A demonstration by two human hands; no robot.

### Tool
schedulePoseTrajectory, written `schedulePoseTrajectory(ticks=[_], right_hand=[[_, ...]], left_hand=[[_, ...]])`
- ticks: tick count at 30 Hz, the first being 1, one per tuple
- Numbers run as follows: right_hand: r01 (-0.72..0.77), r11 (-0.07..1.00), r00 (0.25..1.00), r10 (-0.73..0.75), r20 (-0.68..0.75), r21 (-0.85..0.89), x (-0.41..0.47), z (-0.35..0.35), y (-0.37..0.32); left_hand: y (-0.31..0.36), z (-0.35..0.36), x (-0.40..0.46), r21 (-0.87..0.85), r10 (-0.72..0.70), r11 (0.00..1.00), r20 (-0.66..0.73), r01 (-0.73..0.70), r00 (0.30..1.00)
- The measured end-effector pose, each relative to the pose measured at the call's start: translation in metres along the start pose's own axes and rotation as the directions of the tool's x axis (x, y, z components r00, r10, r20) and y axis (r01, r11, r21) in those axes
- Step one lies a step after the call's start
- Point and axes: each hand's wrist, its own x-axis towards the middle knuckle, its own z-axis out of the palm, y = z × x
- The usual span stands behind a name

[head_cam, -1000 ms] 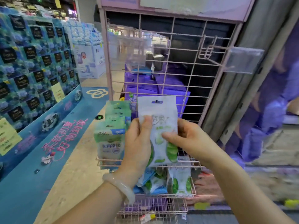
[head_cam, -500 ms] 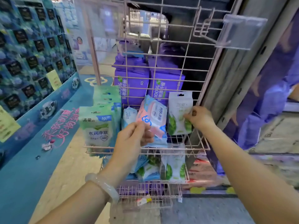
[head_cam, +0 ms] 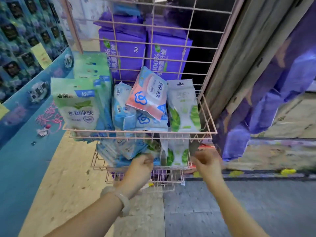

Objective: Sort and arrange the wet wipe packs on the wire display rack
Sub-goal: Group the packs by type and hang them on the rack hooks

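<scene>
Head view, looking down at a pink wire display rack (head_cam: 207,132) with stacked baskets. In the upper basket: green-and-white wet wipe packs (head_cam: 77,106) standing upright at the left, light blue packs (head_cam: 120,106) in the middle, a pink-and-blue pack (head_cam: 148,96) lying tilted on top of them, and a white pack with green leaves (head_cam: 183,108) upright at the right end, just beside the basket's side wire. Behind the back grid, large purple packs (head_cam: 124,48) stacked side by side. In the lower basket: a loose heap of blue packs (head_cam: 119,151) at the left and another white leaf pack (head_cam: 176,153) standing at the right. Left hand (head_cam: 139,165) (pale bangle (head_cam: 120,200) on the wrist) at the front of the lower basket, fingers curled near the blue heap; grip on a pack not clear, cannot tell. Right hand (head_cam: 205,164) blurred, just right of the lower leaf pack, fingers loosely bent, holding nothing visible. Hands apart, the leaf pack between them.
</scene>
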Motion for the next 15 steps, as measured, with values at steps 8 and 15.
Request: schedulePoseTrajectory(ticks=[8, 15], right_hand=[[0.029, 0.987, 0.994, -0.011, 0.11, -0.156, 0.005, 0.097, -0.012], [-0.083, 0.905, 0.996, 0.068, 0.05, 0.418, 0.001, 0.045, 0.001]], left_hand=[[-0.013, 0.022, 0.003, -0.139, -0.035, 0.99, -0.141, 0.015, 0.989], [-0.021, 0.008, 0.004, -0.128, 0.007, 0.991, -0.137, -0.025, 0.991]])
